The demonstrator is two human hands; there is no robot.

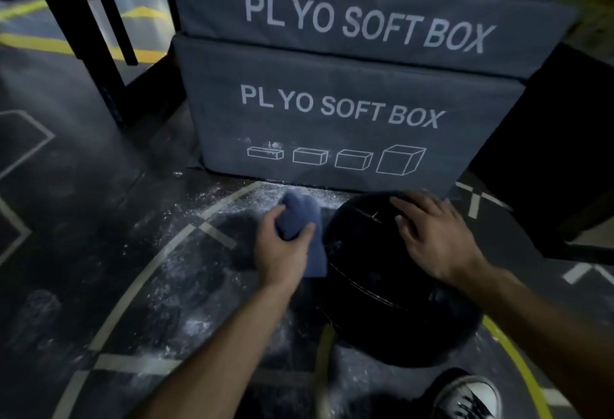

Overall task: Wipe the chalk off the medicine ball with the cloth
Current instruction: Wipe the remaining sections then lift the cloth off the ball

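The left hand (282, 245) grips the blue cloth (304, 229) just beside the left side of the black medicine ball (382, 285), probably ready to wipe. The right hand (432, 236) lies flat on the ball's far top, likely steadying it. The ball rests on the chalk-dusted floor (186, 269) before the plyo soft boxes (332, 113); chalk on its dark skin is hard to see.

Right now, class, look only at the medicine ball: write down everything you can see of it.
The medicine ball is large, round and black, with thin pale stitched seams and faint white chalk smudges near its left side. It sits on the dark floor just before the lower grey box. The right hand rests on its top, fingers spread. The left hand grips a blue cloth at its left edge.
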